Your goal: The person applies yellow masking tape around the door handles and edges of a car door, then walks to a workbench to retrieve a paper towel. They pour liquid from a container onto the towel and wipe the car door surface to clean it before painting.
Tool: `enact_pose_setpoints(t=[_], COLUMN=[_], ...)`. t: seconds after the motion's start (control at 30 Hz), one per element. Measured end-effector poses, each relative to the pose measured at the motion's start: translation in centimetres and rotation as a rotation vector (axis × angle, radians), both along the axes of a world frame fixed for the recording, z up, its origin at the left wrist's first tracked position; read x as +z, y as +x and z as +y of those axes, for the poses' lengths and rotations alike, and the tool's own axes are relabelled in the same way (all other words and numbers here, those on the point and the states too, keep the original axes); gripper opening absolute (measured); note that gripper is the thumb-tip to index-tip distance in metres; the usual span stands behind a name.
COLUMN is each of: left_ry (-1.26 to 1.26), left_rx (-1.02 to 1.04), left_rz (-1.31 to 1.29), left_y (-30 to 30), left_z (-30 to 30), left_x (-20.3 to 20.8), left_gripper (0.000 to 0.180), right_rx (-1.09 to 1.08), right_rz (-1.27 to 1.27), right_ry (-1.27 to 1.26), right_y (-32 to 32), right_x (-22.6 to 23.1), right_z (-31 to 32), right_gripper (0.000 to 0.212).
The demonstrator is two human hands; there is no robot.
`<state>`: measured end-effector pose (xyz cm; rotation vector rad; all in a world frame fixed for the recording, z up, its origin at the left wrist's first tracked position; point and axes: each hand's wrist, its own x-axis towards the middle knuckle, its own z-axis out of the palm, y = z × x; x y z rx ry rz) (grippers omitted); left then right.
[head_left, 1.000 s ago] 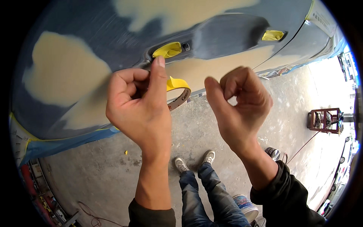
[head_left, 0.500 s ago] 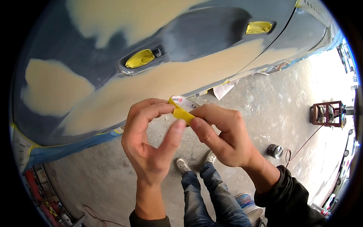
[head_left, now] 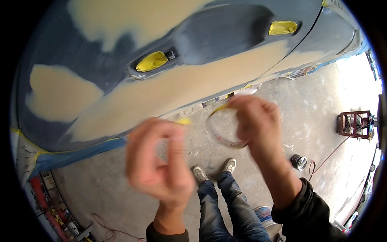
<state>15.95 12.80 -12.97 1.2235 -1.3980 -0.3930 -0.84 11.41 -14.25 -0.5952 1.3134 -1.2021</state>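
A small piece of yellow masking tape sticks out at the fingertips of my left hand, which is closed in a pinch and blurred by motion. To the right, my right hand grips the edge of a thin tape roll, a narrow ring with yellow showing at its top. The hands are apart, both in front of a grey car side with beige patches. Yellow covering wraps a door handle, and another yellow-covered handle lies farther right.
Blue sheeting hangs along the car's lower edge. On the concrete floor stand a can, a dark red metal stand with a hose, and a bucket beside my legs. Shelved items sit at the lower left.
My hands have moved apart, the right one up and to the right with the tape roll. The yellow strip between them has separated, leaving a small piece at my left fingertips.
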Motion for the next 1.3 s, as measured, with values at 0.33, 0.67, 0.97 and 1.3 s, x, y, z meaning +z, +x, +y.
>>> enact_pose_setpoints(t=[0.33,0.67,0.97,1.3], left_ry=[0.245,0.091,0.069,0.051], left_rx=[0.041,0.185,0.249,0.313], left_rz=[0.654,0.614,0.562,0.45], left_y=[-0.8,-2.7,-2.8,-2.9], left_z=[-5.0,-6.1,-6.3,-6.7], left_x=[2.1,1.4,1.1,1.3], left_gripper=[0.021,0.013,0.012,0.009], right_rx=[0.004,-0.004,0.015,0.023], right_rz=[-0.057,-0.067,-0.039,0.013], right_ry=[0.052,0.049,0.032,0.048], right_y=[-1.1,-3.3,-4.1,-5.2], right_x=[-4.4,-4.5,-4.4,-4.5], right_z=[3.7,3.8,3.4,3.6], right_gripper=[0.016,0.015,0.016,0.014])
